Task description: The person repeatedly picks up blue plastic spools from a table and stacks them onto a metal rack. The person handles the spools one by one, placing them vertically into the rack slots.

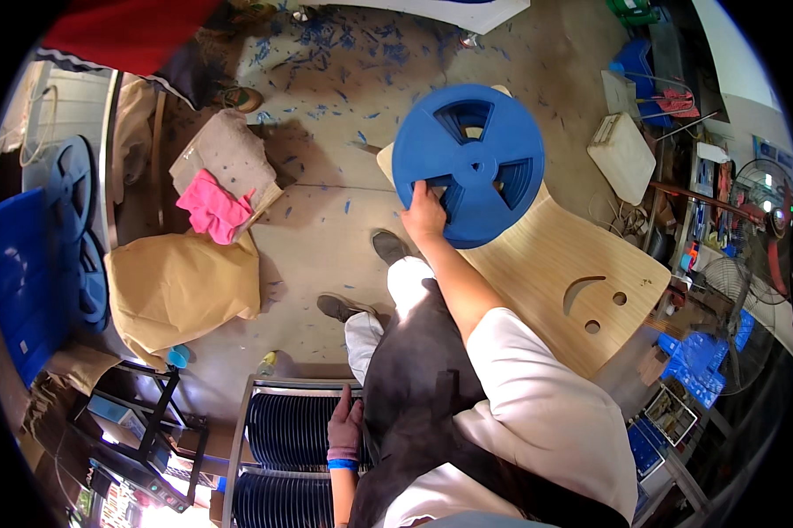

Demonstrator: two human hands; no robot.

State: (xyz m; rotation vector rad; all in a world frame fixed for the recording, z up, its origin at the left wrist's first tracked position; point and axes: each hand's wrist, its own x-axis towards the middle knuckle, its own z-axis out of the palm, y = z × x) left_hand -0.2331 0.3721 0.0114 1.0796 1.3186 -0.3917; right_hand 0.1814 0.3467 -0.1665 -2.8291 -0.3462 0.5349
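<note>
A stack of blue plastic reels [475,165] with wedge-shaped cutouts lies flat on a bent plywood chair [537,264]. My bare right hand [424,216] grips the near left side of the top reel, its fingers reaching into a cutout; some fingertips are hidden. My left hand [345,429], in a pinkish glove with a blue band at the wrist, hangs low with its fingers stretched out and nothing visible in them. Beside it stands a metal-framed rack [254,414] holding rows of thin dark discs [295,431].
At left are a tan-covered seat [185,286], a padded seat with a pink cloth [213,204], and more blue reels [71,185]. Blue scraps [326,44] litter the floor. Fans [761,207] stand at right. Another person's red clothing [124,35] shows at upper left.
</note>
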